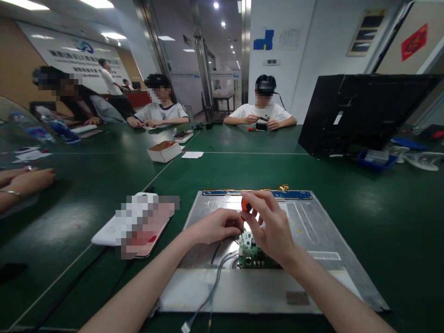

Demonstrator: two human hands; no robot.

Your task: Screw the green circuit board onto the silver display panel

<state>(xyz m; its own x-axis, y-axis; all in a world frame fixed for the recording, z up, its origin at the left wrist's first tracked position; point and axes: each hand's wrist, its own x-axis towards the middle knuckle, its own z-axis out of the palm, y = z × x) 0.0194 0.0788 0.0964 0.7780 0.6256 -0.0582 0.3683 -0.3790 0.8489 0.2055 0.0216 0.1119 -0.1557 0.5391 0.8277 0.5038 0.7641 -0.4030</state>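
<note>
Centrally, hands (222, 224) (273, 226) over panel (324, 231), tabletop (398, 226) beyond its edges

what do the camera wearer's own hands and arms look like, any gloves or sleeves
The left hand and right hand are ungloved. Both forearms are bare as far as they show, with no sleeve, watch or bracelet visible. No ring can be made out, though parts of both hands are hidden.

At mid-frame the right hand (274, 226) hides part of the green board (247, 259) and some of the orange handle (246, 205). Pixel blocks mask much of the phone (160, 226) left of centre. The left edge cuts off a co-worker's arm (21, 187); lettering on the upper-left sign (78, 58) is too blurred to read.
</note>
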